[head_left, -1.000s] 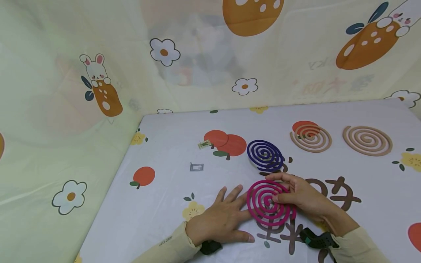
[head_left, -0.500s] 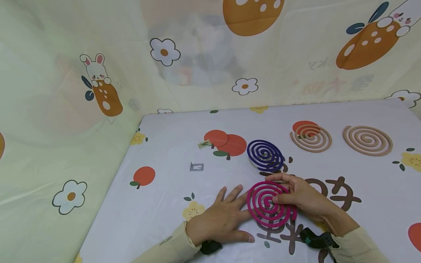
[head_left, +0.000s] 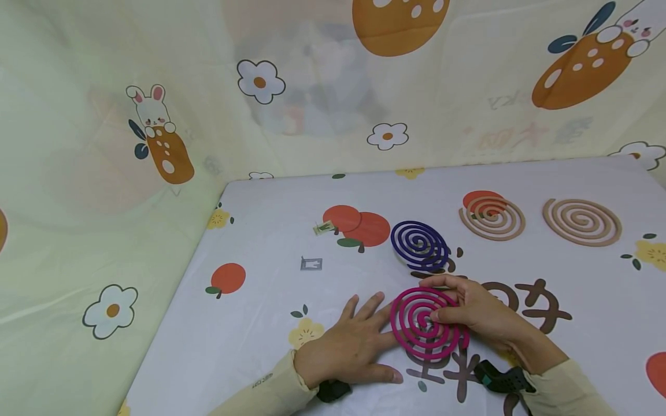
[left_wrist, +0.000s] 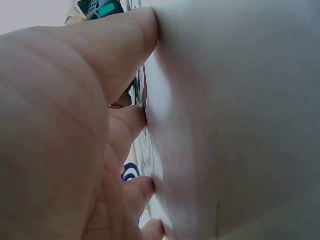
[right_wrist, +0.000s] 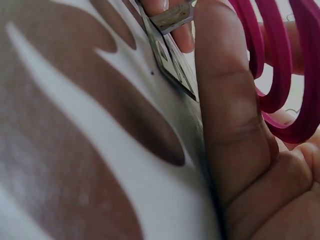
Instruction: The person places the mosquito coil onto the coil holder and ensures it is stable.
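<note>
A magenta mosquito coil [head_left: 424,319] is held close over the cloth in my right hand [head_left: 468,303], thumb near its centre and fingers partly hidden behind it. My left hand [head_left: 348,341] lies spread palm down, its fingertips on the cloth; one finger reaches under the coil's left side. Beneath the coil, the right wrist view shows a thin metal stand [right_wrist: 175,72] flat on the cloth, with a raised strip [right_wrist: 172,17] beside fingertips. I cannot tell whether the coil is fitted onto that strip. Behind the hands lies a dark blue mosquito coil [head_left: 418,242].
Two tan mosquito coils [head_left: 493,218] lie at the back right. A small flat metal stand [head_left: 311,264] and a small greenish-gold piece [head_left: 323,228] lie left of the blue coil. Patterned fabric [head_left: 312,133] rises behind and left of the table.
The magenta coil's upper edge has dipped slightly, tilting it a little. Both hands stay in nearly the same place.
</note>
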Demonstrator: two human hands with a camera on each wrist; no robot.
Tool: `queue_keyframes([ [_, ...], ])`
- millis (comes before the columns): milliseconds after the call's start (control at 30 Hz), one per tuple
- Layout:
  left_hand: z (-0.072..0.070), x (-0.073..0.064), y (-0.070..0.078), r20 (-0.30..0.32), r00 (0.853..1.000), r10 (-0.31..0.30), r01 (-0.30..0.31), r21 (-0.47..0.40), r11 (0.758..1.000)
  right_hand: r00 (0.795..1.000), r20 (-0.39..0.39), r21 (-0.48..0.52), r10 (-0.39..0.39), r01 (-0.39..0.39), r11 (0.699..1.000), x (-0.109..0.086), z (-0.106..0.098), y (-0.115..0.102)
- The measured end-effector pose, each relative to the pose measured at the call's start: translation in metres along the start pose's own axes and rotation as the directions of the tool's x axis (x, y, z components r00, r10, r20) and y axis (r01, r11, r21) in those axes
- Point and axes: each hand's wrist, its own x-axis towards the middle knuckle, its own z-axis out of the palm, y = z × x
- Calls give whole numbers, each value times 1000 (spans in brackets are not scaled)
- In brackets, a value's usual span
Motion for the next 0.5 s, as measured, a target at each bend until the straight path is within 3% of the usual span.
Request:
queue_keyframes([
  [500, 0, 0, -1, -14, 1000, 8, -8, 15, 1000, 1000, -2, 22, 2, -2, 1000, 1, 2, 0],
])
